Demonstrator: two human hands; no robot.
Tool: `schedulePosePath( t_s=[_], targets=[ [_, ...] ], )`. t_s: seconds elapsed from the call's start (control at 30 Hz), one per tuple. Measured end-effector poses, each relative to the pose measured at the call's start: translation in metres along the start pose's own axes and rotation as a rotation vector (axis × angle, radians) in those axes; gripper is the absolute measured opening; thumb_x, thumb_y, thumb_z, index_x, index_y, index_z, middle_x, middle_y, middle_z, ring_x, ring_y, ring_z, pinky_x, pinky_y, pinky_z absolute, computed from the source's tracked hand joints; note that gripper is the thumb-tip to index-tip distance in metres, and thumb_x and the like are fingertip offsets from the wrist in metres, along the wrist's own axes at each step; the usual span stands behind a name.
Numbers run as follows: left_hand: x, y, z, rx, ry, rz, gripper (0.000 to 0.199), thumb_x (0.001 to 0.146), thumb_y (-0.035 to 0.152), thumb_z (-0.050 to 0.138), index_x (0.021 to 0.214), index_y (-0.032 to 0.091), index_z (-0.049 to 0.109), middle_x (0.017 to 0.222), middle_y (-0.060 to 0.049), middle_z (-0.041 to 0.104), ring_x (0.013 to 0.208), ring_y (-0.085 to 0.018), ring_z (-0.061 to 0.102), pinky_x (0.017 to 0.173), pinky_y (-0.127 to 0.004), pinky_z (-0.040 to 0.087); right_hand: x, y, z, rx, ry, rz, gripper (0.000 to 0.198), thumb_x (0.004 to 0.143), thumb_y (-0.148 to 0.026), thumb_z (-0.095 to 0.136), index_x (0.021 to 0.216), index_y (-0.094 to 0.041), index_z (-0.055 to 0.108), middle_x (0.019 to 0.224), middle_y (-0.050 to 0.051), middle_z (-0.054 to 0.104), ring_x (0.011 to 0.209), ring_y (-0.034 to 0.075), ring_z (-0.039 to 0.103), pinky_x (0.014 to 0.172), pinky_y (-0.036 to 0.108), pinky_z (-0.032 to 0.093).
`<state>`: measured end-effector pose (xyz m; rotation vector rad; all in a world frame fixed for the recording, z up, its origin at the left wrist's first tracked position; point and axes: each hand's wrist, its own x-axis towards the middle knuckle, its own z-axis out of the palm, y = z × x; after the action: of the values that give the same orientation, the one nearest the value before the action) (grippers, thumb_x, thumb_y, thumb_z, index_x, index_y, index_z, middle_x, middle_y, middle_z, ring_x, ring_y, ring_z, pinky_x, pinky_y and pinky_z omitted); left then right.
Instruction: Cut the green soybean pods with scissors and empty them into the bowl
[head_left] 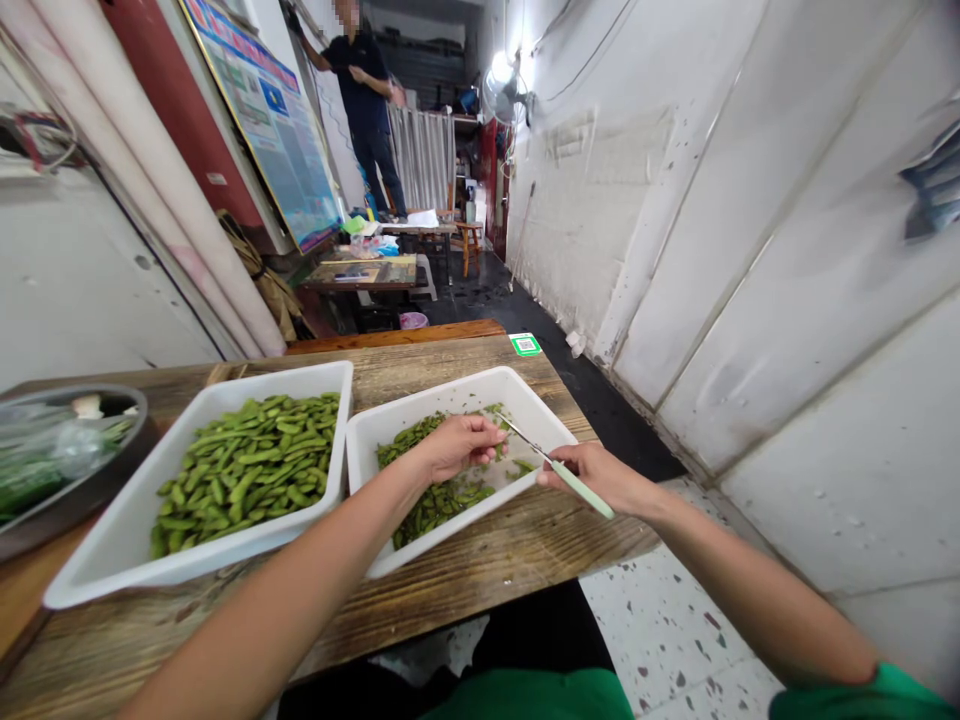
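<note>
My left hand [466, 446] is above the right-hand white tray [517, 388], its fingers pinched on an edamame pod that is mostly hidden by them. My right hand [592, 474] grips scissors [581, 490] with pale green handles. The scissor blades point up and left over the tray, close to my left fingertips. Inside this tray lie edamame pods [439, 508] and small green trimmings. The left-hand white tray [105, 545] stands beside it, holding a broad heap of edamame pods [255, 465].
The trays rest on a wooden table [525, 545]. A metal basin [139, 420] with bagged greens stands at far left. A green card [525, 345] lies at the table's far edge. Further back, a person [367, 110] stands raised near a wall poster [274, 120], behind another table [364, 270].
</note>
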<state>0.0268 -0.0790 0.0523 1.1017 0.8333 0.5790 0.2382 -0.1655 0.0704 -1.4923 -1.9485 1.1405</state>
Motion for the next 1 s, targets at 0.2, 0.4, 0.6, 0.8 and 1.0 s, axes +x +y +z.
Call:
schedulePosePath(
  t_s=[0.2,0.4,0.6,0.8,1.0],
  targets=[
    [0.002,-0.002,0.001,-0.057,0.003,-0.076,0.014,0.070,0.019,0.069,0.070,0.010,0.058,0.062,-0.004,0.063,0.048,-0.004,0.055,0.052,-0.013,0.048,-0.002,-0.001,0.003,0.272,-0.159,0.109,0.042,0.072,-0.057,0.057,0.073,-0.018,0.045,0.052,-0.006,0.043,0.040,0.007,0.044,0.035,0.019,0.039],
    [0.002,-0.001,0.004,-0.068,0.001,-0.079,0.011,0.072,0.016,0.067,0.074,0.010,0.057,0.061,-0.004,0.063,0.045,-0.004,0.055,0.049,-0.012,0.048,-0.003,-0.007,0.005,0.291,-0.148,0.112,0.043,0.072,-0.057,0.057,0.066,-0.017,0.041,0.049,-0.007,0.042,0.035,0.005,0.042,0.030,0.016,0.037],
    [0.004,-0.005,0.000,-0.109,0.018,-0.078,0.017,0.071,0.014,0.068,0.071,0.012,0.051,0.068,-0.008,0.066,0.056,-0.009,0.061,0.056,-0.016,0.051,-0.001,-0.006,0.007,0.307,-0.118,0.155,0.044,0.070,-0.056,0.060,0.065,-0.017,0.041,0.043,-0.009,0.039,0.031,0.005,0.039,0.026,0.016,0.034],
    [0.009,-0.010,-0.003,-0.212,0.166,0.099,0.026,0.063,0.018,0.074,0.069,0.014,0.049,0.062,-0.001,0.061,0.055,-0.009,0.059,0.049,-0.016,0.046,-0.004,0.001,0.004,0.435,-0.185,0.155,0.043,0.071,-0.057,0.059,0.075,-0.017,0.044,0.060,-0.005,0.048,0.043,0.006,0.047,0.037,0.018,0.043],
    [0.011,-0.007,-0.002,-0.339,0.354,0.155,0.020,0.066,0.007,0.069,0.062,0.012,0.050,0.051,0.003,0.053,0.045,-0.004,0.049,0.043,-0.012,0.040,-0.008,0.007,0.009,0.449,-0.219,0.144,0.045,0.073,-0.060,0.054,0.076,-0.016,0.046,0.062,-0.004,0.048,0.044,0.005,0.046,0.039,0.018,0.042]
  ],
)
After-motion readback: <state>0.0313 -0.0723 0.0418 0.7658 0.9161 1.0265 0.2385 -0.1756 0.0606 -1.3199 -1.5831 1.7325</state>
